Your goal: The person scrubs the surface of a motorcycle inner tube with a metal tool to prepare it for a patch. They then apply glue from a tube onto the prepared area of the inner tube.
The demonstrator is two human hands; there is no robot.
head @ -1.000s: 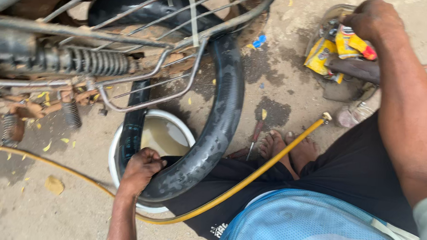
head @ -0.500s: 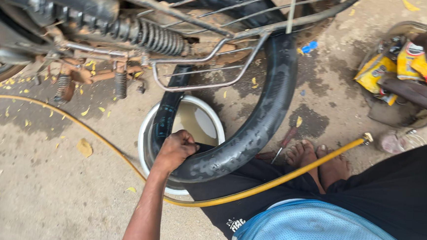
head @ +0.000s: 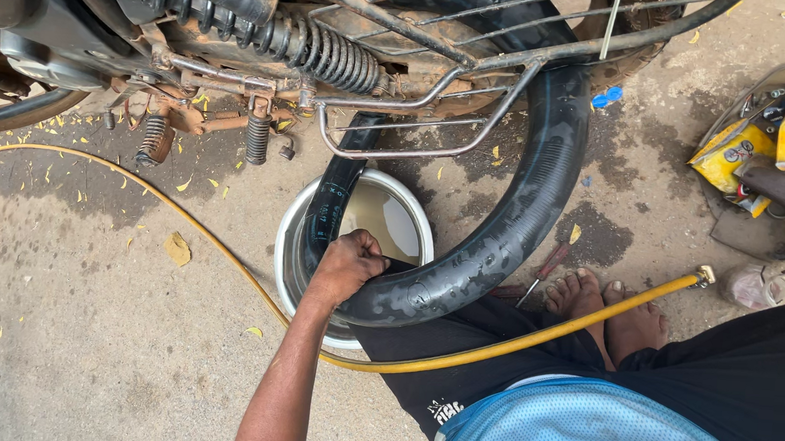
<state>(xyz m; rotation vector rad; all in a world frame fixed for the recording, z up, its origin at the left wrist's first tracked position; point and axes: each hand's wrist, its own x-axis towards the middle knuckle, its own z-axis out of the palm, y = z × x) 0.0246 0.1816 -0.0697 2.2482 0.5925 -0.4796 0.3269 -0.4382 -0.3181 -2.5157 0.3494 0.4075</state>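
We noted a rough concrete ground (head: 84, 356), outdoors, dusty and stained with dark wet patches near the middle, and strewn with small yellow leaf bits. No desk: everything lay on the ground.

Our left hand (head: 346, 265) was clamped on the black inner tube (head: 520, 210), fingers curled shut around its lower bend. The tube was inflated and looped in a wide arc; its lower part sat in the white basin (head: 293, 242), which held murky water, and its upper part rose behind the motorcycle frame. Our right hand was out of view, so we could not tell the state of its fingers.

Around the work: a motorcycle (head: 241, 30) stood across the top of the view, with a black coil shock absorber (head: 312, 48), rusty small springs hanging below it, and a bent metal rack (head: 416, 131) crossing in front of the tube. A yellow air hose (head: 201, 236) ran over the ground from the left, passed beside the basin and across our lap, and ended in a brass nozzle (head: 703, 276) near our bare feet (head: 600, 310). A screwdriver (head: 542, 273) lay just beside the feet, close to the tube. At right, an open bag (head: 746, 151) held yellow packets and tools. A clear plastic jar (head: 761, 287) lay below it. We wore black trousers and a light blue shirt (head: 579, 432).
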